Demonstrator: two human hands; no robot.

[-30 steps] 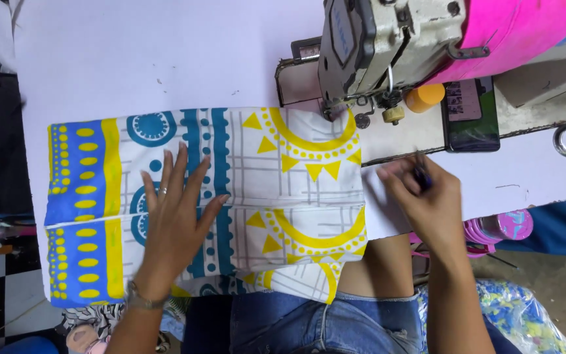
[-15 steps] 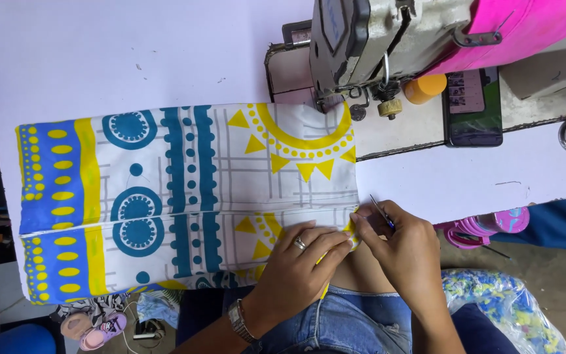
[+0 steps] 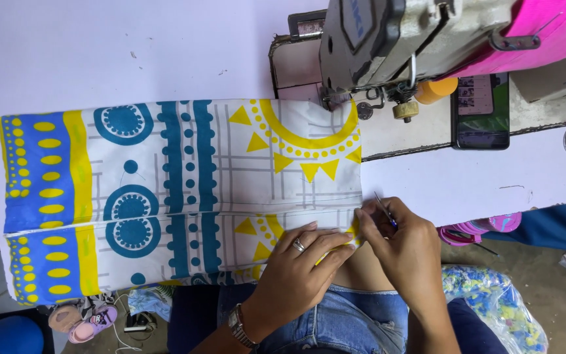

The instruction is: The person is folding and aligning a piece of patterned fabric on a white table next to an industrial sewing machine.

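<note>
Printed fabric (image 3: 178,196) lies flat, not yet under sewing machine (image 3: 388,46); left hand (image 3: 296,272) presses its corner, fingers together, right hand (image 3: 404,246) pinching a thin tool (image 3: 385,211) at the edge.

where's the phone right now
In the head view the phone lies at upper right on the white table, just right of the sewing machine head and beside an orange spool, well above both hands.

Left hand (image 3: 299,265) presses flat on patterned fabric (image 3: 178,196) at near edge; right hand (image 3: 404,246) pinches thin tool (image 3: 384,210) beside it. Sewing machine (image 3: 388,39) above, phone (image 3: 481,111) alongside.
</note>
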